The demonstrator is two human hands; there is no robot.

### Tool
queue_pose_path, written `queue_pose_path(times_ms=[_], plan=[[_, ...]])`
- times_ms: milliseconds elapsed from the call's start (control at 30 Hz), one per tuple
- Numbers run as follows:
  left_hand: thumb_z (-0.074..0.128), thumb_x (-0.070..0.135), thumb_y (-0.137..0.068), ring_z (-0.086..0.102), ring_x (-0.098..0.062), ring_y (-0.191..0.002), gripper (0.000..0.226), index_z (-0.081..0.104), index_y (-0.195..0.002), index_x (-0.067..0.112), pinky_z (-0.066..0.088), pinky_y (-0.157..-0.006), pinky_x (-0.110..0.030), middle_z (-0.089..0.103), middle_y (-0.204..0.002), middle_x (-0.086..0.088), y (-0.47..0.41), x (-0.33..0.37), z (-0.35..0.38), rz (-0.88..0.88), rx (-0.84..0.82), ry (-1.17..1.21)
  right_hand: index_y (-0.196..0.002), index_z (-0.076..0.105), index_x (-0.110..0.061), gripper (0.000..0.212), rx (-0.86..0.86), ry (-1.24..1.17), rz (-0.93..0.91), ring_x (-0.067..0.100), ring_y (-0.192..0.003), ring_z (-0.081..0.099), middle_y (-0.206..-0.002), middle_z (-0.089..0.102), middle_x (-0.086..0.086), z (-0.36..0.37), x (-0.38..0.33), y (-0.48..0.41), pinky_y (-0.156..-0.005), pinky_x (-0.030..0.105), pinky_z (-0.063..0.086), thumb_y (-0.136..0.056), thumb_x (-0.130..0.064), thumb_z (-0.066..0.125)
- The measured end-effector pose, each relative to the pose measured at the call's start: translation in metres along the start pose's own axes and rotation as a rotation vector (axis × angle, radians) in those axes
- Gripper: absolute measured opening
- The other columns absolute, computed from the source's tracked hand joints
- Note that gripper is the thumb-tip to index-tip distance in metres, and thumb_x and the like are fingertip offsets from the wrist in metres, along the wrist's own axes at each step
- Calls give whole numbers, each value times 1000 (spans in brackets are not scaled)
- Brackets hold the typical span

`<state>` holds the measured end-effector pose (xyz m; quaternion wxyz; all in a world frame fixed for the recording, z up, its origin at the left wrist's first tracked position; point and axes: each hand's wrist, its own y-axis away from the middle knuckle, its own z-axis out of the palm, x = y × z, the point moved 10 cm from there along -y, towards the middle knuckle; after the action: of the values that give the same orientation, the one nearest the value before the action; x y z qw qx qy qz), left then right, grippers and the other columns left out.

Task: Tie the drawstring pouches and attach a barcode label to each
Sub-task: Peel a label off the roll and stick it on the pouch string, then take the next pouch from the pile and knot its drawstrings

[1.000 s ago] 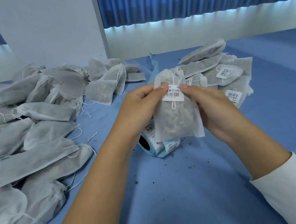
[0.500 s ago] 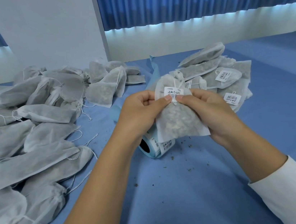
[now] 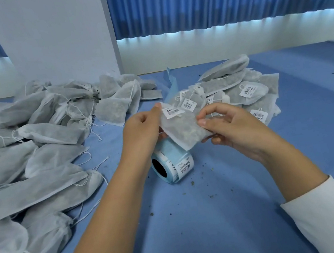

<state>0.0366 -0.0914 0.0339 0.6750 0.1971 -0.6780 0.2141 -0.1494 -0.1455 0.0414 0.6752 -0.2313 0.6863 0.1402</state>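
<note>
A grey mesh drawstring pouch (image 3: 183, 128) filled with dried herbs is held tilted above the blue table, with a white barcode label (image 3: 172, 112) stuck near its tied top. My left hand (image 3: 141, 129) pinches the pouch's top left edge beside the label. My right hand (image 3: 229, 126) grips the pouch's right side between thumb and fingers. A blue roll of barcode labels (image 3: 173, 164) lies on the table right under the pouch.
A large heap of unlabelled pouches (image 3: 26, 149) covers the left side. A pile of labelled pouches (image 3: 246, 92) lies behind my right hand. Herb crumbs dot the blue table (image 3: 216, 215). A white pillar (image 3: 54, 39) stands at the back.
The pouch has tipped from upright to slanting, its top now pointing left. My right hand has slid from the label down to the pouch's side. The view has dipped lower.
</note>
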Motion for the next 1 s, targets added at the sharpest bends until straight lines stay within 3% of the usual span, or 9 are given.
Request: queue_pose_path(times_ms=[100,167,233,433,533,600,733,833,1000], plan=[[55,30,-101,65,-7,-54,29,62,-83,8,55,-52,-18,66,-77,-3,-1,1,-3,-50,32,108,-108,66,-26,21,218,-293,-173,17,-83,68,-101,71,2,-29,-17,-2,-75,23,54,-95,-10,61],[53,27,-101,65,-7,-55,26,62,-83,11,52,-49,-17,65,-78,-2,-1,0,-4,-62,38,126,-137,47,-31,44,242,-555,-244,21,-108,68,-131,60,5,-42,-21,-2,-94,31,54,-98,-12,57],[54,24,-101,66,-8,-60,22,62,-84,12,51,-48,-16,65,-82,-2,-2,0,-6,-53,41,115,-149,30,-36,63,233,-588,-221,20,-115,65,-132,56,1,-44,-18,-3,-97,35,53,-98,-11,57],[54,16,-96,70,-2,-68,14,64,-86,18,47,-49,-14,69,-87,5,-4,4,-11,60,60,-45,-131,55,-34,47,196,-394,-63,18,-111,67,-128,62,7,-20,2,-6,-89,32,57,-92,-8,63],[55,18,-95,69,-7,-75,17,63,-81,24,45,-59,-20,68,-76,11,-7,10,-20,133,102,-180,-120,66,-25,32,157,-284,0,22,-111,66,-120,68,8,-9,10,-6,-86,32,58,-92,-8,63],[56,17,-94,67,-11,-81,14,64,-85,23,42,-64,-24,68,-81,11,-11,13,-31,181,136,-339,-113,70,-22,26,135,-184,19,22,-112,65,-114,70,5,-2,15,-6,-89,34,57,-92,-8,63],[53,13,-94,60,-22,-100,22,66,-112,12,40,-78,-27,66,-112,-2,-24,7,-53,224,151,-742,-107,72,-23,22,95,-6,44,11,-106,65,-112,71,0,11,24,-6,-87,29,58,-92,-10,62],[48,12,-96,59,-33,-107,30,64,-122,9,41,-81,-32,60,-125,-17,-37,-2,-65,201,148,-855,-104,74,-24,21,71,69,45,3,-102,65,-107,71,-10,20,30,-9,-82,23,58,-95,-13,59],[38,7,-99,46,-46,-122,37,57,-128,-5,37,-100,-47,50,-134,-32,-57,-21,-61,175,60,-1002,-98,74,-24,24,100,134,59,5,-103,63,-107,70,-7,26,43,-18,-71,14,55,-99,-16,51]])
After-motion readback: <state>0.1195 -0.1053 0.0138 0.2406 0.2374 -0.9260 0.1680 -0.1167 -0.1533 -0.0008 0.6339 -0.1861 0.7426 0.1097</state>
